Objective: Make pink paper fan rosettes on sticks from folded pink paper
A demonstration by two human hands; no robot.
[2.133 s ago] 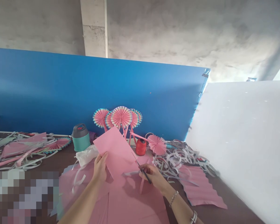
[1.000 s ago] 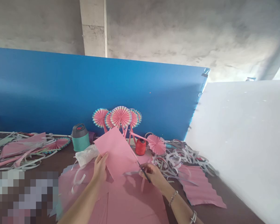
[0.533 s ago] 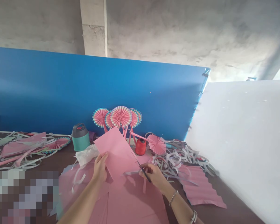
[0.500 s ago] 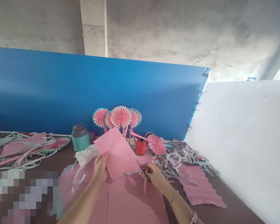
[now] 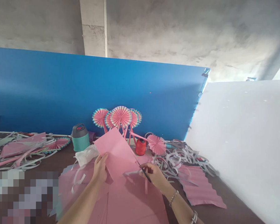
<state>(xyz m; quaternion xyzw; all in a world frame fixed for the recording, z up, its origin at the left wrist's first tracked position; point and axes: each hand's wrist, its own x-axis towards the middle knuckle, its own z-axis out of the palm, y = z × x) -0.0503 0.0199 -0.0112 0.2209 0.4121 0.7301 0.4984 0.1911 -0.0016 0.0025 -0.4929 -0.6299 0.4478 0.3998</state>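
A pink paper sheet (image 5: 118,149) is held up at a tilt by my left hand (image 5: 100,166), whose thumb presses on its left edge. My right hand (image 5: 154,175) is closed round dark-handled scissors (image 5: 145,174), with the blades at the sheet's right edge. A narrow pink strip (image 5: 146,185) hangs down by the right fingers. Under both hands lie more large pink sheets (image 5: 133,205). How far the blades are apart is too small to make out.
Pink pleated fans (image 5: 121,116) stand upright behind the sheet, near a red thread spool (image 5: 140,147). A teal lidded flask (image 5: 81,138) is at left. Curled paper strips (image 5: 177,157) heap at right beside a pleated pink sheet (image 5: 200,186). A blue partition (image 5: 107,84) closes the back.
Almost nothing differs. The narrow strip by my right hand has shifted slightly to the right; both hands and the sheet stay in nearly the same place.
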